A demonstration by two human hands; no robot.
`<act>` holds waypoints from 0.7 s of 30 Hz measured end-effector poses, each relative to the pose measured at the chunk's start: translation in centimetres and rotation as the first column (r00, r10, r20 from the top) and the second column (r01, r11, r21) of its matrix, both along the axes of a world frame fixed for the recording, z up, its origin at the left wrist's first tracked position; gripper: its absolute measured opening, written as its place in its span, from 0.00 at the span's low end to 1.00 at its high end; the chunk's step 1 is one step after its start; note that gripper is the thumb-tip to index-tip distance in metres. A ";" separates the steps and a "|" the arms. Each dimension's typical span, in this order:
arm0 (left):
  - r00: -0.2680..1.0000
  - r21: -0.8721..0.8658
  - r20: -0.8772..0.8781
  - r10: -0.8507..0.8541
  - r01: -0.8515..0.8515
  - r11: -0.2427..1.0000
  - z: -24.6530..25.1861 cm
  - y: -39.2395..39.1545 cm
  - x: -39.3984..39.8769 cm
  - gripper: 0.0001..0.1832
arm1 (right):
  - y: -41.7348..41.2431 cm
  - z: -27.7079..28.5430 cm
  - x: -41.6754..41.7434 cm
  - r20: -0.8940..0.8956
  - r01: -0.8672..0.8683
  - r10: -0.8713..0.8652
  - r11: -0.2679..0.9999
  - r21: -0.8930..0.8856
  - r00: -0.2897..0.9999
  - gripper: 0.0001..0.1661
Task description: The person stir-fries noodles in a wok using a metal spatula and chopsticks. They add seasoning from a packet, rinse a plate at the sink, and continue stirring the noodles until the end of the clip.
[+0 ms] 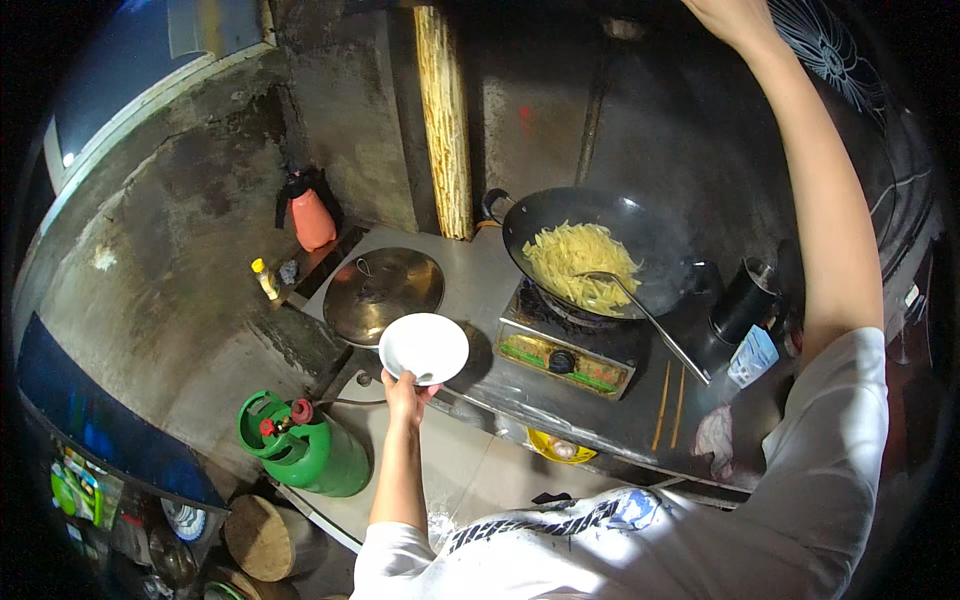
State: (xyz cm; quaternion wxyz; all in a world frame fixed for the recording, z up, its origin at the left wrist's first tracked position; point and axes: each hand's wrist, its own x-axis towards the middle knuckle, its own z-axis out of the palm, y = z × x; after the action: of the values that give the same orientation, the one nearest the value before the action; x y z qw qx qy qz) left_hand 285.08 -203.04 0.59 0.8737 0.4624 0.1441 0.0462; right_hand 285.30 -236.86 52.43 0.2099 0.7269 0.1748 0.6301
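Observation:
My left hand (pixel 407 397) grips the rim of a white bowl (pixel 424 346), which looks empty but for a small shadowed spot by my thumb. My right arm reaches up at the top right, and my right hand (pixel 727 16) is cut off by the picture's edge, its fingers out of view. Between my arms, a black wok (pixel 660 247) stands on a gas stove (pixel 561 361). It holds pale yellow shredded food (pixel 574 259), with a long-handled metal ladle (pixel 660 330) resting in it. A domed metal lid (pixel 384 289) lies behind the bowl.
Two chopsticks (pixel 661 405), a blue-white packet (pixel 753 355) and a crumpled cloth (pixel 715 442) lie on the counter at the right, near a dark cylindrical container (pixel 742 300). A green gas cylinder (pixel 322 454) stands at the lower left. An orange spray bottle (pixel 312 220) stands by the wall.

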 end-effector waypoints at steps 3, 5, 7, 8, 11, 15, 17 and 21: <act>0.997 0.011 -0.047 0.057 -0.056 0.998 -1.7 -0.1 1.2 0.32 | 0.0 -0.6 0.7 0.045 0.020 -0.018 0.999 -0.047 0.999 0.21; 0.993 0.022 -0.086 0.087 -0.085 0.996 -2.2 0.4 1.7 0.32 | 0.5 -0.8 1.0 -0.038 0.054 -0.055 0.998 -0.017 0.998 0.20; 0.995 -0.034 -0.100 0.027 -0.031 0.999 -3.0 -1.7 2.9 0.32 | 1.2 0.2 -1.6 -0.090 0.225 -0.227 0.974 -0.040 0.970 0.22; 0.994 -0.049 -0.104 0.045 -0.050 0.998 -3.5 -1.5 3.2 0.33 | 1.4 -0.1 -1.5 -0.071 0.236 -0.239 0.970 -0.055 0.968 0.23; 0.989 -0.043 -0.118 0.089 -0.094 0.995 -5.2 -0.7 4.0 0.33 | 1.8 -2.9 -2.0 -0.064 0.186 -0.194 0.976 -0.111 0.979 0.30; 0.983 -0.112 -0.144 0.111 -0.127 0.986 -6.4 0.0 4.3 0.31 | 1.6 -13.9 -4.4 -0.734 0.147 -0.084 0.989 0.023 0.674 0.18; 0.978 -0.060 -0.153 0.141 -0.151 0.987 -6.8 -0.3 4.8 0.29 | -0.3 -19.0 -6.7 -0.973 0.319 -0.205 0.934 -0.163 0.104 0.32; 0.972 0.061 -0.209 0.110 -0.099 0.993 -7.3 -1.8 6.3 0.25 | -7.8 -29.0 -8.3 -0.837 0.730 0.374 0.682 -0.043 -0.399 0.22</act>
State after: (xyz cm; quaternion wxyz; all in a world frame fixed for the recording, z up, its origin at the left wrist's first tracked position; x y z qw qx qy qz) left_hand 291.39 -204.83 -6.73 0.8379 0.4781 0.2593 0.0463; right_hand 277.00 -244.62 23.44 -0.1688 0.9305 -0.1199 -0.3022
